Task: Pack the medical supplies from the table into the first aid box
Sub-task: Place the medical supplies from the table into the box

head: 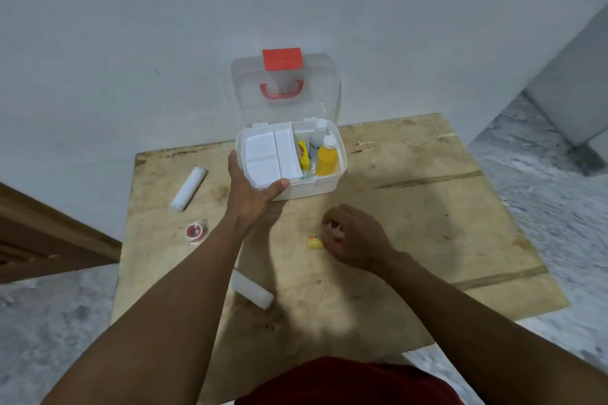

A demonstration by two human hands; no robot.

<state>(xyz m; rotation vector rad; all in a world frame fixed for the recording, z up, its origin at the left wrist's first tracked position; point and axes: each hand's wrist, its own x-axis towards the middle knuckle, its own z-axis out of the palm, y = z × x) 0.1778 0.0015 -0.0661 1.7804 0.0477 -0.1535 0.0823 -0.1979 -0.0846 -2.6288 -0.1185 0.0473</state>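
One head-worn view, angled downward.
The table (411,207) is seen closely from above, the wall (131,43) being faced beyond it.

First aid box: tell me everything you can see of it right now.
The first aid box is white plastic, open, standing at the far edge of the table by the wall. Its clear lid stands upright behind, carrying a red latch and red handle. A white divided tray covers the left half; on the right stand a yellow bottle, a clear bottle and a small yellow carton. The left hand grips its front-left corner, thumb on the rim.
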